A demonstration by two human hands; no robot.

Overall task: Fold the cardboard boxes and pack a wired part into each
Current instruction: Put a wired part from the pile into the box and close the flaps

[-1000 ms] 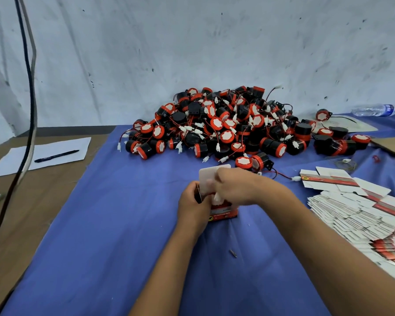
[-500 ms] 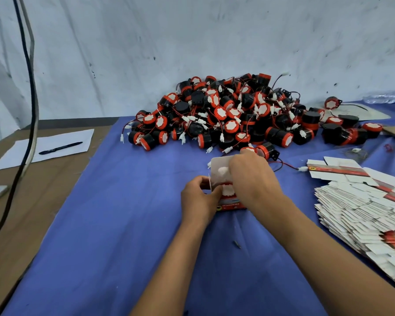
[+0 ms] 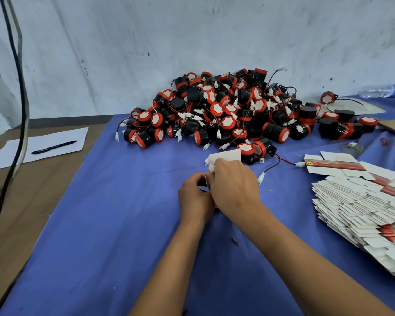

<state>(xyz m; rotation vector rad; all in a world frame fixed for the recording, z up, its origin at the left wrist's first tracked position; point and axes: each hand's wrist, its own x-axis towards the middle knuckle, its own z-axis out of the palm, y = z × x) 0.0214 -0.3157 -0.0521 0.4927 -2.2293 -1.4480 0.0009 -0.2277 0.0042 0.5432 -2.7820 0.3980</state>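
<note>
Holding the small cardboard box (image 3: 224, 157) upright on the blue-covered counter (image 3: 105, 224), the left hand (image 3: 195, 197) grips its near side, fingers (image 3: 197, 179) curled against the edge, likely to steady it. Just right, the right hand (image 3: 234, 188) covers the box mouth, its fingers hidden; whether they clench a flap or a part cannot be told. The white top flap stands beyond the knuckles. Left of the fingers, well apart, lie a paper sheet (image 3: 55, 139) and pen (image 3: 54, 147). Beyond the fingers, the pile of wired parts (image 3: 226, 110) crowds close; loose connectors trail near the box. To the right sits the stack of flat boxes (image 3: 360, 208).
</note>
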